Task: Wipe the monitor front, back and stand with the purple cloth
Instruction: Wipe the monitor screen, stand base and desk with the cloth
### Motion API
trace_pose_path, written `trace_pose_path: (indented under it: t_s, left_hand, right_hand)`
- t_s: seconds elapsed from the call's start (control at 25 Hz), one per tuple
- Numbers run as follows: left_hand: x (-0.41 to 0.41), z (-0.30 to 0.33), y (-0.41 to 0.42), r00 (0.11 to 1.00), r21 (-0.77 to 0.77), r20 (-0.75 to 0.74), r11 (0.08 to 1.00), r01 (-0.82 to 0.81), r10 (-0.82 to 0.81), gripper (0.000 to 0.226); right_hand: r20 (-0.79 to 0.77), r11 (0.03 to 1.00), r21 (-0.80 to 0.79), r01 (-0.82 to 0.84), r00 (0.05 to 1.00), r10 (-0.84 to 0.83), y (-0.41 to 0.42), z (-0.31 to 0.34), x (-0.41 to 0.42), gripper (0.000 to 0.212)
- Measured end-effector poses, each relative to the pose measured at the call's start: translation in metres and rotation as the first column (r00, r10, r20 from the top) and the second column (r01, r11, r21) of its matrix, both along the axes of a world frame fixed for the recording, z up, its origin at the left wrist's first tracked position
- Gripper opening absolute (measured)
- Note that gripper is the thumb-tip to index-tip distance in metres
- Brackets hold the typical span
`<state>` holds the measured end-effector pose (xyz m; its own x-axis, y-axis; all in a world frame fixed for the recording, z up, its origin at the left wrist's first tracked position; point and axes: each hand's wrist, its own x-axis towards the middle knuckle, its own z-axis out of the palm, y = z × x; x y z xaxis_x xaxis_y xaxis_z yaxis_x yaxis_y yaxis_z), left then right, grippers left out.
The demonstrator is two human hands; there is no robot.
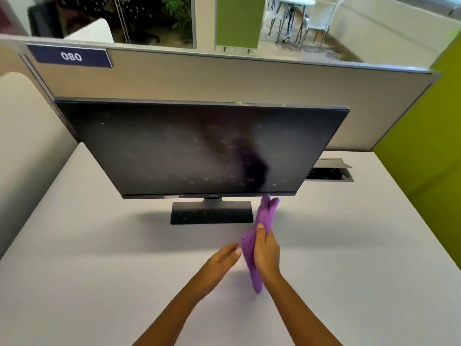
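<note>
- Left hand (222, 258): forearm enters from the bottom edge and angles up and to the right. Fingers are extended and relaxed, grasping nothing. The fingertips lie just beside the lower left edge of the purple cloth (259, 236); contact cannot be confirmed.
- Purple cloth: bunched into a long vertical strip between the two hands. The upper end rises above the right hand to the bottom bezel of the monitor (199, 148). The lower end hangs below the right wrist, over the desk (99, 270).
- Right hand (265, 248): forearm enters from the bottom edge and angles up and to the left. The fingers are curled around the middle of the cloth, with the thumb pressed on its front face, so the hand grasps the cloth. The hand is raised above the desk surface.
- Monitor: directly beyond both hands, screen dark and tilted back, with faint specks and a reflection on the glass. Its bottom edge is near the top of the cloth.
- Stand (210, 212): a flat black rectangular base under the screen centre, beyond the left hand and just left of the upper cloth. Pale specks show on its surface.
- Cable hatch (329, 171): open in the desk, beyond and to the right of the right hand, partly hidden by the monitor's right corner.
- Partition (224, 76): grey panel behind the monitor, carrying a label (71, 56) reading 080 far to the upper left of the hands.
</note>
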<state>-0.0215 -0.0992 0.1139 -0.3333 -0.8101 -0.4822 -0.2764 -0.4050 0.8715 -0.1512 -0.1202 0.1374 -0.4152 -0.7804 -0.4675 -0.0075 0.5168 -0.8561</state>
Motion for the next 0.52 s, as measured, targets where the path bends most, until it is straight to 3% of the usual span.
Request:
trace_pose_path:
  t_s: [0.08, 0.16, 0.2, 0.24, 0.28, 0.36, 0.44, 0.48, 0.52]
  left_hand:
    - [0.020, 0.018, -0.001, 0.997, -0.040, -0.071, 0.999, -0.001, -0.002, 0.050]
    - [0.048, 0.032, -0.003, 0.985, -0.079, -0.117, 0.987, -0.138, 0.129, 0.033]
    - [0.063, 0.037, -0.006, 0.962, -0.051, -0.167, 0.973, -0.227, 0.216, 0.026]
    - [0.078, 0.043, -0.010, 0.928, 0.008, -0.225, 0.953, -0.304, 0.298, 0.024]
    - [0.093, 0.048, -0.015, 0.888, 0.076, -0.271, 0.928, -0.366, 0.372, 0.026]
    - [0.124, 0.062, -0.025, 0.829, 0.175, -0.327, 0.891, -0.419, 0.454, 0.032]
    - [0.152, 0.081, -0.032, 0.830, 0.195, -0.364, 0.906, -0.376, 0.422, 0.033]
    - [0.164, 0.090, -0.034, 0.849, 0.183, -0.359, 0.921, -0.343, 0.388, 0.033]
    - [0.174, 0.098, -0.035, 0.869, 0.159, -0.348, 0.935, -0.316, 0.353, 0.033]
  right_hand:
    - [0.114, 0.997, 0.021, -0.080, 0.990, 0.077, 0.000, 0.014, 0.038, 0.048]
    - [0.139, 0.981, 0.019, -0.194, 0.972, 0.190, 0.002, 0.031, 0.068, 0.053]
    - [0.066, 0.970, -0.021, -0.244, 0.967, 0.245, 0.003, 0.035, 0.081, 0.056]
    - [-0.100, 0.944, -0.082, -0.318, 0.946, 0.310, 0.005, 0.038, 0.091, 0.062]
    - [-0.345, 0.892, -0.145, -0.427, 0.867, 0.359, 0.008, 0.041, 0.100, 0.071]
    - [-0.760, 0.722, -0.119, -0.681, 0.531, 0.375, 0.013, 0.035, 0.115, 0.084]
    - [-0.894, 0.601, 0.021, -0.799, 0.254, 0.368, 0.016, 0.030, 0.132, 0.096]
    - [-0.904, 0.581, 0.025, -0.814, 0.229, 0.360, 0.017, 0.032, 0.141, 0.100]
    - [-0.909, 0.571, -0.033, -0.820, 0.262, 0.324, 0.017, 0.032, 0.150, 0.101]
